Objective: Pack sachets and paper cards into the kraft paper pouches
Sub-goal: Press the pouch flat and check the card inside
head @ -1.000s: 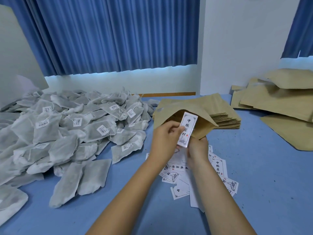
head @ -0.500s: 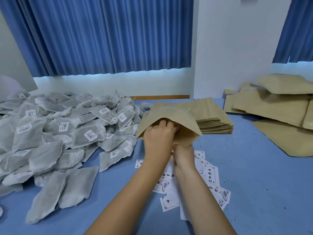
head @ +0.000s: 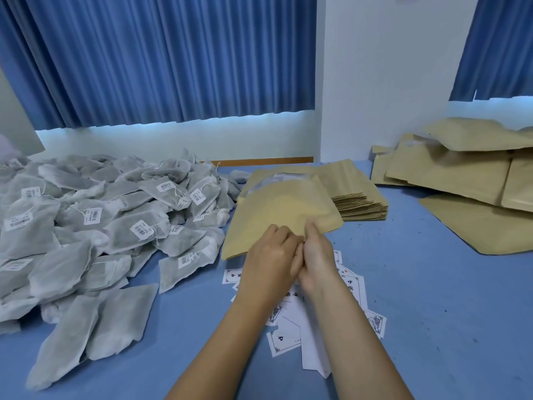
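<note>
The fingers (head: pixel 284 231) of the left hand (head: pixel 269 256) are curled against the near edge of a kraft paper pouch (head: pixel 279 207), and the fingers (head: pixel 313 228) of the right hand (head: pixel 318 256) are closed in a pinch on that same edge just beside them. The two hands touch each other at the centre of the frame. The pouch lies tilted, with its near edge in the hands and its far end resting toward the stack of flat kraft pouches (head: pixel 359 199) right of centre. A pale glossy strip shows along the pouch's far end; whether anything is inside cannot be told.

Under the wrists and forearms, in the lower middle of the frame, loose white paper cards (head: pixel 284 342) with printed black borders and characters lie scattered and overlapping on the blue surface (head: pixel 447 313).

A large heap of grey mesh sachets (head: pixel 101 223) with white barcode tags fills the left of the frame, its nearest bags just beside the pouch's left edge. At the right edge, well apart from the hands, larger kraft paper bags (head: pixel 461 174) lie in a loose pile. Blue curtains (head: pixel 158 59) hang across the upper left, with a white wall (head: pixel 389 67) to their right.
</note>
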Tool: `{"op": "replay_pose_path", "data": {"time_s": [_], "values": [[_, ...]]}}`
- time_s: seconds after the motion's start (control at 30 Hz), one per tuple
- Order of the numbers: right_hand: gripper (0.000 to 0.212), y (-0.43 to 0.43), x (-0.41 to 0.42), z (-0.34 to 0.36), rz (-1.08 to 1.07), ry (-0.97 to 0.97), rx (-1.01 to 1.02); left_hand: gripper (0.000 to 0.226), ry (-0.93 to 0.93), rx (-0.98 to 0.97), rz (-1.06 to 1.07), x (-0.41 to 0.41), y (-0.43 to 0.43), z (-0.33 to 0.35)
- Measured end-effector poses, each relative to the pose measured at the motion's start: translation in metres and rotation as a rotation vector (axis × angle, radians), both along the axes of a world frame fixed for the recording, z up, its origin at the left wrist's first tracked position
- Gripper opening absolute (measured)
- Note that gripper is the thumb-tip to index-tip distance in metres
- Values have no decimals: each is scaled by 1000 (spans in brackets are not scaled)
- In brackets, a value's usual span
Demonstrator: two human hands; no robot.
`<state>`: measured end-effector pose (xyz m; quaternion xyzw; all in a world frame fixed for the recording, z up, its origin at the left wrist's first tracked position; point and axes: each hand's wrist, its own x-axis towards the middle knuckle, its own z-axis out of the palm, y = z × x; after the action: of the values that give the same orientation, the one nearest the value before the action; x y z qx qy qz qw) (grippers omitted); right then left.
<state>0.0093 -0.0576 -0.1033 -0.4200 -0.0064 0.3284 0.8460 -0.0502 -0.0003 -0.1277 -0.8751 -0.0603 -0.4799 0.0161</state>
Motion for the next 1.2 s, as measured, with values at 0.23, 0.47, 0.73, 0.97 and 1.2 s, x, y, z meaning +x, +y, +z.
{"op": "replay_pose_path", "data": {"time_s": [0.23, 0.47, 0.73, 0.97, 1.2], "values": [[23, 2, 8, 10, -95, -20, 262, 50, 82, -1409, -66, 1, -4, 5], [22, -4, 16, -12, -261, 59, 20, 27, -557, -1987, -270, 29, 5, 13], [22, -47, 51, -17, -374, 56, -154, 40, -616, -2063, -339, 27, -3, 1], [6, -50, 42, -14, -249, 222, 99, 29, -681, -2027, -318, 27, -2, -6], [17, -47, 37, -17, -430, 187, -58, 21, -410, -2010, -228, 26, -1, -10]]}}
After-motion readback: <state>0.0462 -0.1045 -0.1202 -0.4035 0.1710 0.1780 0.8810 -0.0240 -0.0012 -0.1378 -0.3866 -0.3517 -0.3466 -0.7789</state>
